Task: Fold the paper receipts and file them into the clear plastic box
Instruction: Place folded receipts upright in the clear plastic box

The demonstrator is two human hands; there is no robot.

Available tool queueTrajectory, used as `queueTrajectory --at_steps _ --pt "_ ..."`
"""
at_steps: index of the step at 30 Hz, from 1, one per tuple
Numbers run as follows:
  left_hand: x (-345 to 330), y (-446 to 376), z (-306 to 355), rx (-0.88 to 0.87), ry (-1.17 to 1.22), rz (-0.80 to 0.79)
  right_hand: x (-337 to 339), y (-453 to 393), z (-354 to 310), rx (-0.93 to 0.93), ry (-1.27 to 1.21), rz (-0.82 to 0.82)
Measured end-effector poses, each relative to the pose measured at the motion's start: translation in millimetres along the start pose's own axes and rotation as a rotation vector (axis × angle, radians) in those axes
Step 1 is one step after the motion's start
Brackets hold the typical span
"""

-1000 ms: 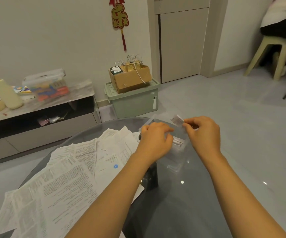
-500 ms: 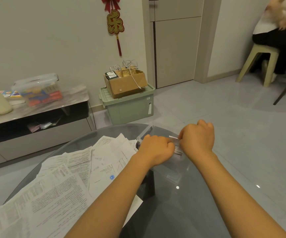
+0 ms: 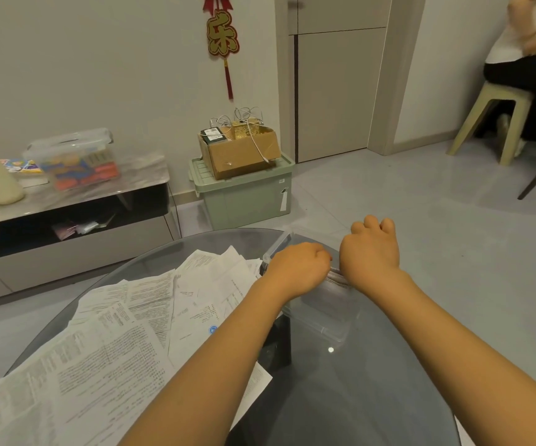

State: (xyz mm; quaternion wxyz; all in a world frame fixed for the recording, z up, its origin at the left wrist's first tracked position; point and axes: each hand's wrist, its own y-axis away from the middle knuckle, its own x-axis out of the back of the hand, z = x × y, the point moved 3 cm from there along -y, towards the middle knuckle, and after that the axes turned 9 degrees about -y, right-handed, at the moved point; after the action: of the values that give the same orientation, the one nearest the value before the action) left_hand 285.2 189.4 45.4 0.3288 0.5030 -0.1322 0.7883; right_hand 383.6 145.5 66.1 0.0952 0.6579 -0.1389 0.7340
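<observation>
table (image 3: 373,381): dark glass, receipts (image 3: 125,333) spread left | floor: grey tile | fingers: both hands' curled, hold unclear

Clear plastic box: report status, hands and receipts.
Left hand and right hand curled over the clear plastic box, folded receipt between them. Loose white paper receipts piled left. Nothing obstructing.

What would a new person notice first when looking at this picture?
First, the two hands meeting at the middle of the glass table: the left hand and the right hand, both with curled fingers, over the clear plastic box. Next, the loose spread of printed receipts covering the table's left side. Further back, a red wall ornament hangs above a green bin.
</observation>
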Motion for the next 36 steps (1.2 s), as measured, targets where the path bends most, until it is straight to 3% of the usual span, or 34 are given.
queueTrajectory --at_steps 6,14,19,24,30,36 --pt "-10 -4 4 -0.002 -0.329 -0.036 -5 -5 2 -0.045 -0.084 0.041" --pt "4 14 6 -0.036 -0.14 0.114 -6 13 19 -0.065 -0.493 0.225" --pt "19 70 13 -0.041 -0.033 0.255 3 44 4 0.033 -0.847 0.273" --pt "14 127 -7 0.053 0.056 0.326 11 80 -26 0.132 -1.024 0.292" --pt "-9 205 -35 0.252 0.07 0.257 -8 126 -68 0.235 -1.119 0.133" --pt "-29 245 -75 0.441 -0.161 0.16 -32 148 -101 0.28 -1.178 -0.07"
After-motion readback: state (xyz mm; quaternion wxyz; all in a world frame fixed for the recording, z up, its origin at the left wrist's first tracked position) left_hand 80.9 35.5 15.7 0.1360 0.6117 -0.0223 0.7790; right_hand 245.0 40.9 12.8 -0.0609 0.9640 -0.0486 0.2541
